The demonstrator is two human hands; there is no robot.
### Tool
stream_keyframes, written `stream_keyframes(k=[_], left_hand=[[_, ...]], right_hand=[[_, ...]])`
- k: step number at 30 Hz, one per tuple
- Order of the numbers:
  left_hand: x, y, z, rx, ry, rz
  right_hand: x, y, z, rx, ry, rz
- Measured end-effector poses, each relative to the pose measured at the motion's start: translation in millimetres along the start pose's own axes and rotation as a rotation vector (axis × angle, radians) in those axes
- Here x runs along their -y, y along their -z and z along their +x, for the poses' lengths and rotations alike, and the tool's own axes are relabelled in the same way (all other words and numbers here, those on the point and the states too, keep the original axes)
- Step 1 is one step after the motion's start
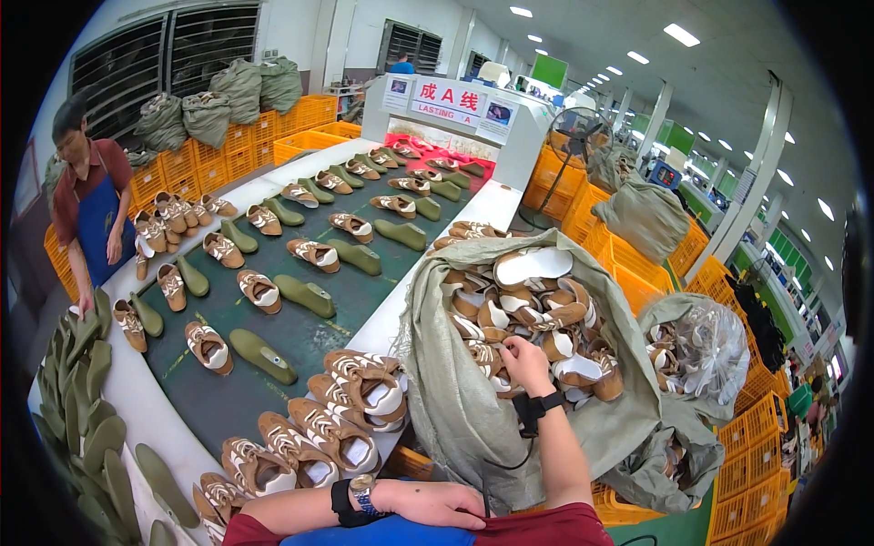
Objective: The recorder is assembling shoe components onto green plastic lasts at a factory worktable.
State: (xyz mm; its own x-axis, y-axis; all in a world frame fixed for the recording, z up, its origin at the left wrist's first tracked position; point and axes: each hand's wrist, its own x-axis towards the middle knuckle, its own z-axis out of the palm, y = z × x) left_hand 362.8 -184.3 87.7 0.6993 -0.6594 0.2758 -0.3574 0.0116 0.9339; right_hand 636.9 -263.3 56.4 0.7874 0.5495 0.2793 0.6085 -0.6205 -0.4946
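My right hand (523, 361) reaches into an open grey-green woven sack (455, 400) full of brown and white shoe uppers (523, 300), its fingers closed on one of them. My left hand (437, 503) rests flat against my body at the lower edge, holding nothing; a watch and a black strap sit on that wrist. A black band with a cable wraps my right wrist. Several stacked brown uppers (350, 400) lie on the white table edge just left of the sack.
A dark green conveyor belt (273, 337) carries pairs of uppers and green shoe lasts toward a white machine (455, 114). A person in a blue apron (91, 214) stands at far left. Green lasts (77, 400) pile at lower left. Orange crates (756, 437) and more sacks stand right.
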Motion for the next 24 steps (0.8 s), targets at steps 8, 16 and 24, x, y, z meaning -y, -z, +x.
stream_keyframes(k=[8,16,24], left_hand=[[-2,4,0,0.026,0.065,-0.040],[-10,11,-3,0.116,0.313,-0.106],[-19,24,-59,-0.235,0.382,0.287]], right_hand=[[-123,-130,-53,-0.285,0.226,-0.239],[-96,-124,-46,0.264,-0.109,-0.014],[-66,-155,-6,-0.174,-0.086,0.439]])
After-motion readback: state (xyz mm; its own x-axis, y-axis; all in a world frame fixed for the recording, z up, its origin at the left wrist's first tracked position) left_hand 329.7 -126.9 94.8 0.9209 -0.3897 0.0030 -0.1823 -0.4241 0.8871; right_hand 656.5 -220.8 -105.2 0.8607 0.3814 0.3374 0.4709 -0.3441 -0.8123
